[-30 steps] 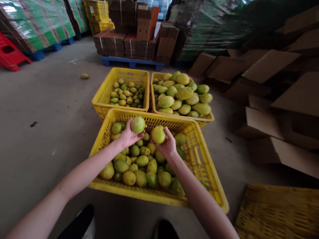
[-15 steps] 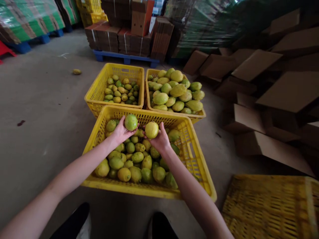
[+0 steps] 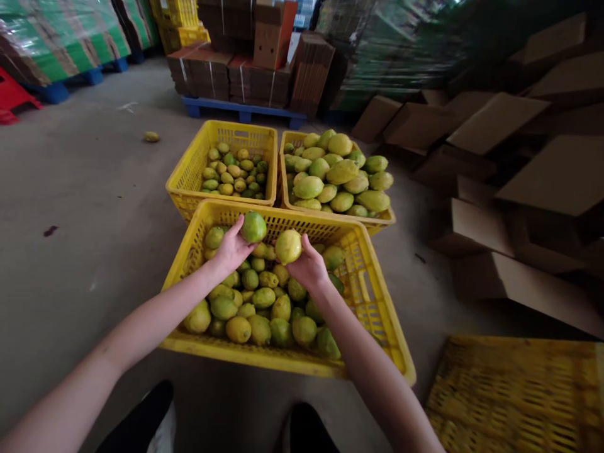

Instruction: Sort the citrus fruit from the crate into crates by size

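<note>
My left hand (image 3: 233, 248) is closed around a green lemon (image 3: 253, 227), held above the far side of the front yellow crate (image 3: 287, 362). Close beside it, my right hand (image 3: 309, 263) grips a yellow lemon (image 3: 288, 246); the two fruits are slightly apart. Under both hands, many green and yellow lemons (image 3: 263, 297) lie loose in that crate. My right forearm covers part of its right side. Some fingers of each hand are hidden behind the fruit.
Behind stand a crate (image 3: 174, 189) of smaller fruit and a crate (image 3: 330, 217) heaped with larger fruit. Cardboard boxes (image 3: 533, 283) spread along the right, above another yellow crate (image 3: 509, 390). One fruit (image 3: 151, 136) lies on the floor. A blue pallet (image 3: 245, 112) holds flattened cartons.
The green lemon has turned and risen slightly in my left hand. The yellow lemon has also turned a little in my right hand. The whole view has shifted slightly.
</note>
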{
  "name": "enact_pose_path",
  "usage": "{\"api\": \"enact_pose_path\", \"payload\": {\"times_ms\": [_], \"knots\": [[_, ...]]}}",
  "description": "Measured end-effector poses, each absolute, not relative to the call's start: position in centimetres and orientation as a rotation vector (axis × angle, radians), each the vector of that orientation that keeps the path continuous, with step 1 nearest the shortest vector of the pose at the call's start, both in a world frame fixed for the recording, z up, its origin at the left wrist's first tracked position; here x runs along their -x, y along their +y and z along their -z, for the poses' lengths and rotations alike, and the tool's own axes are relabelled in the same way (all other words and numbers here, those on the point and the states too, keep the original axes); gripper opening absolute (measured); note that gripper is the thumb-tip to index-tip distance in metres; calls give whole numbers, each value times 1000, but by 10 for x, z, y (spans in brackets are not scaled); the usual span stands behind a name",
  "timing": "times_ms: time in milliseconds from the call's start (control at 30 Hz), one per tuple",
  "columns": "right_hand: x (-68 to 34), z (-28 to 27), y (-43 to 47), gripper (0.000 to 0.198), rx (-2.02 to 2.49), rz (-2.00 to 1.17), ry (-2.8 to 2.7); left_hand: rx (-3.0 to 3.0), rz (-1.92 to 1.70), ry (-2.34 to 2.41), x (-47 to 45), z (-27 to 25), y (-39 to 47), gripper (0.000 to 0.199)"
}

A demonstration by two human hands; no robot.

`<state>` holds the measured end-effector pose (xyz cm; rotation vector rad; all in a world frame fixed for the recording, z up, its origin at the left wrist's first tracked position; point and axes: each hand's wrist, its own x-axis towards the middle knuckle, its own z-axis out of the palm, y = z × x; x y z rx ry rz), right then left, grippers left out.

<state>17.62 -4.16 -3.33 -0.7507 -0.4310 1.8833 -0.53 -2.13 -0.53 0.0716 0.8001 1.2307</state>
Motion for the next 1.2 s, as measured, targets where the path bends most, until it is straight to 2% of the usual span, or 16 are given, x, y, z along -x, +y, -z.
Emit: {"api": "enact_pose_path", "payload": {"times_ms": [133, 300, 500, 633, 867, 1200], "knots": [[-168, 37, -44, 20, 712, -1903, -456, -60, -1144, 741, 7, 3, -22, 40], [-169, 36, -44, 16, 682, -1854, -484, -134, -1104, 627, 14, 1, -26, 41], [-176, 32, -45, 36, 676, -1935, -502, -266, -1105, 642, 17, 2, -27, 34], [-178, 35, -47, 43, 730, -1898, -594, -552, -1129, 652, 19, 7, -26, 33], [-173, 33, -52, 37, 824, -1663, -889, -1185, -1065, 675, 22, 18, -28, 36], [-176, 38, -46, 37, 828, -1671, -754, -775, -1134, 762, 13, 17, -26, 30]]}}
